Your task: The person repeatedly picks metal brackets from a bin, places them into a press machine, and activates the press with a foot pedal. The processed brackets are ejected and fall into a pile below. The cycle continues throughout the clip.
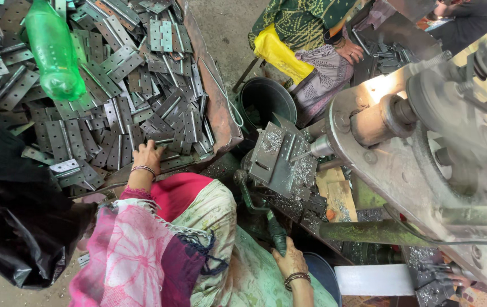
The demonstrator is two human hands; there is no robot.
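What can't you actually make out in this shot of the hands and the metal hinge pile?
Head view only:
- Left hand: fingertips buried among the flat grey metal hinges.
- Right hand: grip on the dark green lever handle hidden by the hand's back.
- Spinning grey pulley wheel: motion-blurred.

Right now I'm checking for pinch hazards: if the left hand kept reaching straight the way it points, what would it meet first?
The left hand already rests at the edge of the heap of grey metal hinges; going on, it meets more hinges, probably well before the green plastic bottle.
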